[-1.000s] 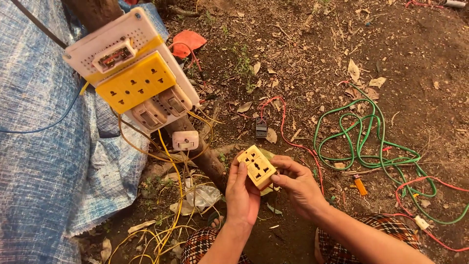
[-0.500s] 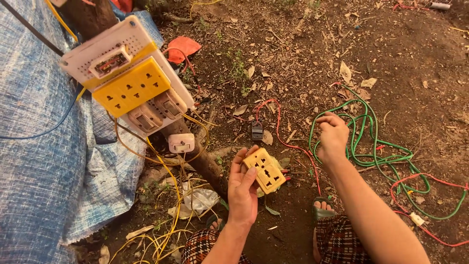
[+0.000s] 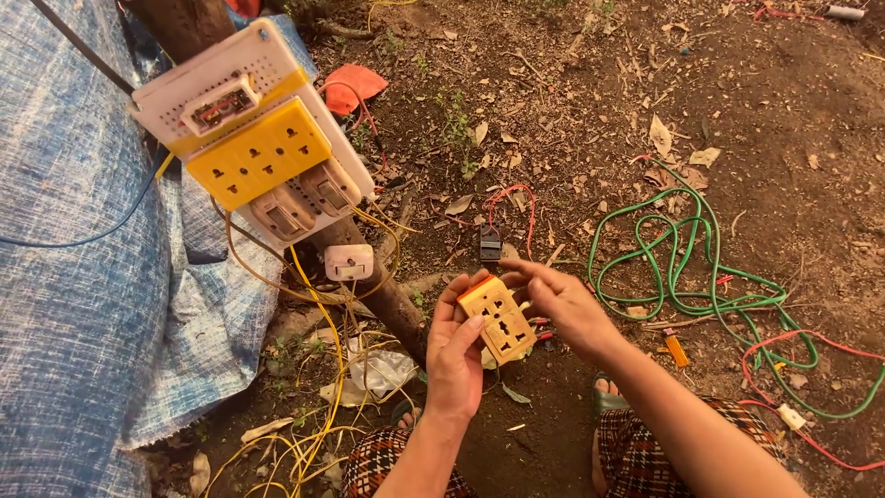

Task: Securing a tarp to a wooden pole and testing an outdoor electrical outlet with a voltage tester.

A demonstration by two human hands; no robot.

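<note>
Left hand (image 3: 456, 360) fingers closed around yellow socket (image 3: 498, 318), held face-up above dirt ground (image 3: 784, 120). Right hand (image 3: 567, 309) fingers part-open, tips touching socket's far edge, nothing gripped. Socket best kept steady, wires at underside kept untangled. Board (image 3: 253, 152) on post, green cable (image 3: 701, 277) apart.

yellow socket block (image 3: 496, 318), green coiled wire (image 3: 687, 267), blue tarp (image 3: 74, 277), checked red-brown cloth (image 3: 373, 461)

No labels, signs or screens show. The one thing like packaging is a crumpled clear plastic wrapper (image 3: 376, 371) on the bare dirt ground (image 3: 737, 111), beside the yellow wires (image 3: 313, 406) near the bottom edge.
</note>
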